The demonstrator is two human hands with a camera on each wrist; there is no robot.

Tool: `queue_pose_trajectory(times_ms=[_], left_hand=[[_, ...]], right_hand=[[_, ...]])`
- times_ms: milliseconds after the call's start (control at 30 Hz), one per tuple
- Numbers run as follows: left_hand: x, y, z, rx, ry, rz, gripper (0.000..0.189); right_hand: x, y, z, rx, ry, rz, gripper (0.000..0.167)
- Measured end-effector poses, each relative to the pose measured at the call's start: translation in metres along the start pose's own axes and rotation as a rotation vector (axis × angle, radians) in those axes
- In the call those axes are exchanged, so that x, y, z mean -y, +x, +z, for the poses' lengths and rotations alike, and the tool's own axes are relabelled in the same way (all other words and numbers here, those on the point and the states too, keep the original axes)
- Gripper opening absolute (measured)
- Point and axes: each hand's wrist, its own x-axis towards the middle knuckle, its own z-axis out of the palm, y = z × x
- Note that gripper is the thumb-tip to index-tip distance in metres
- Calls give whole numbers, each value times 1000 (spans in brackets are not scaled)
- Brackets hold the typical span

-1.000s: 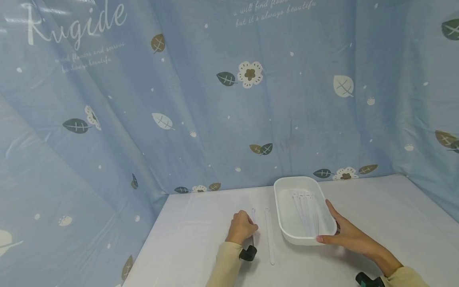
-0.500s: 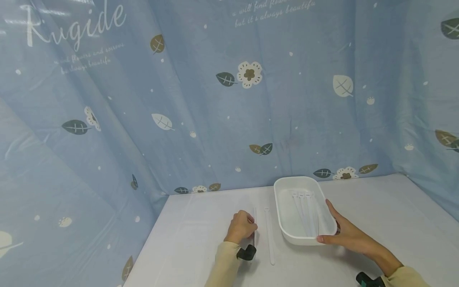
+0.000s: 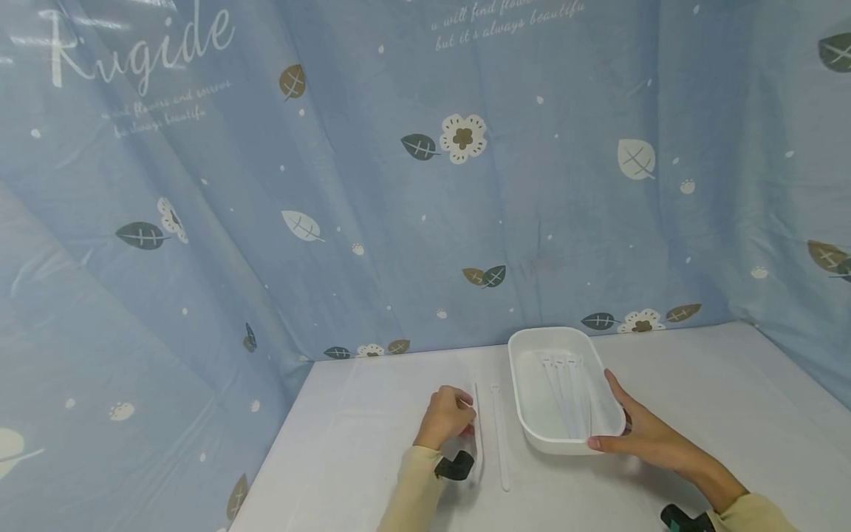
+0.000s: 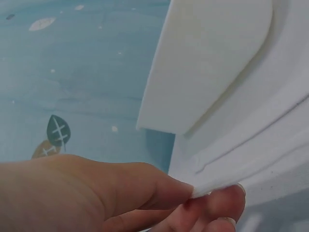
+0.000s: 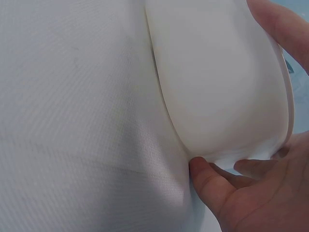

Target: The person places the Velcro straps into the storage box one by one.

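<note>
In the head view my left hand (image 3: 447,417) pinches a thin white plastic strip (image 3: 478,458) between thumb and fingers, left of the other items. The left wrist view shows the pale strip (image 4: 256,169) running from the fingertips. A second white strip (image 3: 501,443) lies lengthwise on the table, between that hand and a white rectangular plastic basin (image 3: 558,446). Several similar strips (image 3: 568,391) lean inside the basin. My right hand (image 3: 645,437) grips the basin at its near right corner, thumb at the front rim. The right wrist view shows fingers (image 5: 212,186) against the basin wall (image 5: 222,82).
A white-covered table (image 3: 372,399) carries everything. Behind it and at the sides hangs a blue curtain (image 3: 372,185) printed with leaves and flowers. A black wrist camera (image 3: 455,466) sits on the left wrist, another (image 3: 685,519) on the right.
The strip in my left hand has shifted slightly right and tilted, its lower end showing more beside the wrist. The left hand has risen a little. My right hand and the basin stay put.
</note>
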Motion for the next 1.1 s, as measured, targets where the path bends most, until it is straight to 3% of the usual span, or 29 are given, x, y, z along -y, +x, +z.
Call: queue_pose_trajectory(times_ms=[400,1100], left_hand=[[-1,2,-5,28,-126,-19,25],[-9,-1,-12,49,-318,16,33]], right_hand=[[0,-1,0,-1,-7,-3,124],[-1,0,-1,9,-4,5,124]])
